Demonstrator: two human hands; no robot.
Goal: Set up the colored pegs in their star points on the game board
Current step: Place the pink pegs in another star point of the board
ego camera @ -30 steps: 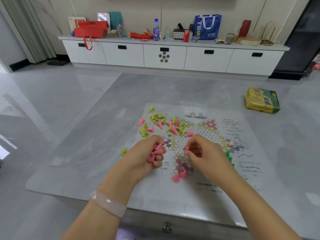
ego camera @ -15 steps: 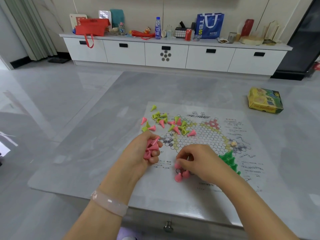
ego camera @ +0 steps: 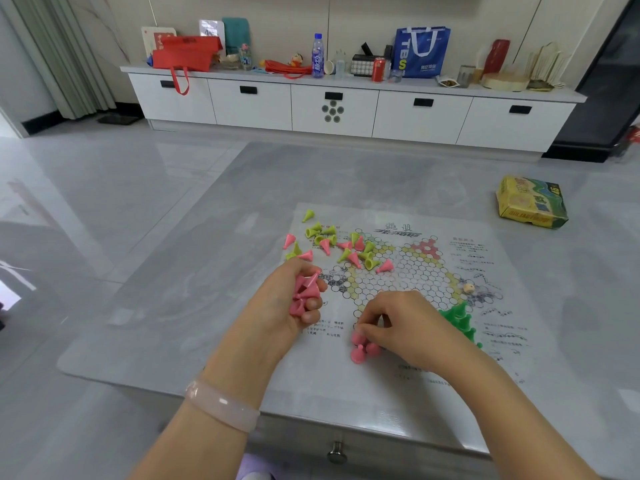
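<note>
The board [ego camera: 408, 292], a printed sheet, lies flat on the table [ego camera: 180, 271]. The left hand [ego camera: 287, 306] is curled around a bunch of pink pegs [ego camera: 304, 292] and holds them above the board's left edge. The right hand [ego camera: 398, 323] has its fingers bent down at the near star point, fingertips on a pink peg there; three placed pegs [ego camera: 363, 348] stand upright just beside them. Green pegs [ego camera: 460, 320] stand grouped at the right near point. Loose pegs [ego camera: 339, 247], pink and yellow-green, lie scattered on the board's far left part. A box [ego camera: 531, 202] rests well apart, far right.
</note>
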